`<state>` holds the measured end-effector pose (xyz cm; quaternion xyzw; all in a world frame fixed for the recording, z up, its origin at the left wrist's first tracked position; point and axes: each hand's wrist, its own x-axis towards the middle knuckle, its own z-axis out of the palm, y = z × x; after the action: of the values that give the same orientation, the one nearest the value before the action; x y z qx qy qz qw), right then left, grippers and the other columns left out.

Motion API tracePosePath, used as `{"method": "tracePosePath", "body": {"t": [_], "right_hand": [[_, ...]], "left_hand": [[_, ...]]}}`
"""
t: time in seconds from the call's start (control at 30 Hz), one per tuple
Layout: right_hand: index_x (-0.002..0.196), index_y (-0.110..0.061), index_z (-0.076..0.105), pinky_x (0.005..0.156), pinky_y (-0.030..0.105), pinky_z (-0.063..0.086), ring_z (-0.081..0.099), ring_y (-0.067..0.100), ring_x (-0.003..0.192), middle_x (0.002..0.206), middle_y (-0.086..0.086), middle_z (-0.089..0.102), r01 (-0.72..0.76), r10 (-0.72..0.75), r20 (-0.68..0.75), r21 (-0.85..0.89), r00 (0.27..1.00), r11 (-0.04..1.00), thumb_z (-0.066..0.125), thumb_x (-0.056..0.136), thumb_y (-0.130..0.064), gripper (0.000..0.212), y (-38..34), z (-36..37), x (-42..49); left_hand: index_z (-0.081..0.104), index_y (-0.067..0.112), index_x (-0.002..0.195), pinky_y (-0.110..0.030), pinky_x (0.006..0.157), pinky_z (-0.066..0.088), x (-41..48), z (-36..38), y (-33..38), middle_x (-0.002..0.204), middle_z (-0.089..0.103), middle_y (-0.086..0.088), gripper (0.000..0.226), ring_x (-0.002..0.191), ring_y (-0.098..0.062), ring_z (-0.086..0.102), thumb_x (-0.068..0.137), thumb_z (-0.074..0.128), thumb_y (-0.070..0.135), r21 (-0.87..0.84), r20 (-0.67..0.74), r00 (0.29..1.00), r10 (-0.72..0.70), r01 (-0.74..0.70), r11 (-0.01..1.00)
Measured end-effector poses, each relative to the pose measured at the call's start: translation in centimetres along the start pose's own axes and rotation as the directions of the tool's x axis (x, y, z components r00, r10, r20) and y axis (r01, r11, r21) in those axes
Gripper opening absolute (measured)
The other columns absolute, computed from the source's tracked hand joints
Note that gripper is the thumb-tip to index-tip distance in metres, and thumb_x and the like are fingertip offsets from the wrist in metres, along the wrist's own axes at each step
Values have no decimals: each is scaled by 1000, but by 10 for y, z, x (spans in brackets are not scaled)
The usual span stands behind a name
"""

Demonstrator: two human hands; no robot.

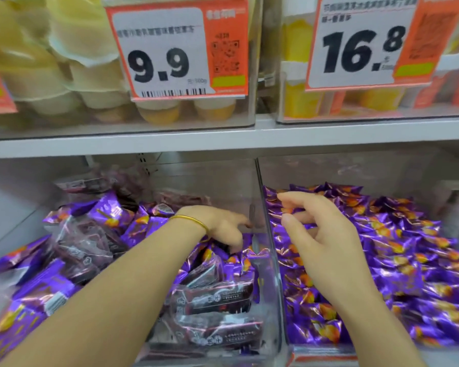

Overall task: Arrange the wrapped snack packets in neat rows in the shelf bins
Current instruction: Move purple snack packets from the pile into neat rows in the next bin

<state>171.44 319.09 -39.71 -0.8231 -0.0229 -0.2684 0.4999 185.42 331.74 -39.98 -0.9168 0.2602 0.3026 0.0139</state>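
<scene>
The purple packets fill the right bin in the lower right of the frame, lying flat in rough overlapping rows. In the left bin, lower centre and left, more purple ones are jumbled together with dark packets in maroon wrappers (a stack of these sits against the clear wall between the two bins).

The left hand reaches down into the left bin near that wall, its fingers bent downward with the tips sunk among the purple wrappers; I cannot tell whether it has hold of one. A gold bangle circles its wrist. The right hand hangs above the near left part of the right bin, fingers loosely curled, thumb and forefinger apart, holding nothing.

Above, a white shelf crosses the frame. On it stand clear bins of yellow jelly cups, fronted by an orange price tag reading 9.9 and another reading 16.8 in the upper right.
</scene>
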Motion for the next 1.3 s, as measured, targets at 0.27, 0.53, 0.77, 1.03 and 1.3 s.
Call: {"method": "tracePosePath", "body": {"t": [0.27,0.53,0.77,1.03,1.3], "right_hand": [[102,-40,55,71,11,44,55,-5,91,104,-19,56,-4,4,4,-5,1000,1000,57,88,-13,31,-1,5,0],[109,-31,61,74,16,45,55,-3,92,106,-15,58,-42,42,11,-14,999,999,56,87,-18,26,0,5,1],[110,-31,61,71,15,44,55,-4,89,105,-15,59,-62,62,20,-14,998,998,55,87,-22,25,0,3,1],[111,-30,62,72,18,48,57,0,87,100,-14,60,-82,82,45,-8,996,997,56,89,-21,25,2,5,1],[109,-30,62,70,17,47,56,0,86,97,-15,61,-71,71,40,13,997,997,56,88,-22,24,0,7,1]], "left_hand": [[61,5,94,-34,78,37,10,-4,6,99,60,-17,53,83,-22,46,52,51,36,-98,120,993,22,-10,995],[62,7,95,-31,72,37,2,-4,11,93,54,-14,55,81,-25,45,45,60,31,-173,213,976,40,-3,985],[48,25,131,-39,109,36,-11,-12,8,139,48,2,84,127,-20,45,55,81,42,28,336,939,79,-94,995],[56,24,123,-33,102,41,-20,1,19,127,57,3,57,115,-17,52,72,79,34,204,317,937,149,-220,954],[63,19,116,-33,89,47,-31,11,12,114,64,-4,44,99,-22,58,76,76,31,197,113,937,329,-346,917]]}}
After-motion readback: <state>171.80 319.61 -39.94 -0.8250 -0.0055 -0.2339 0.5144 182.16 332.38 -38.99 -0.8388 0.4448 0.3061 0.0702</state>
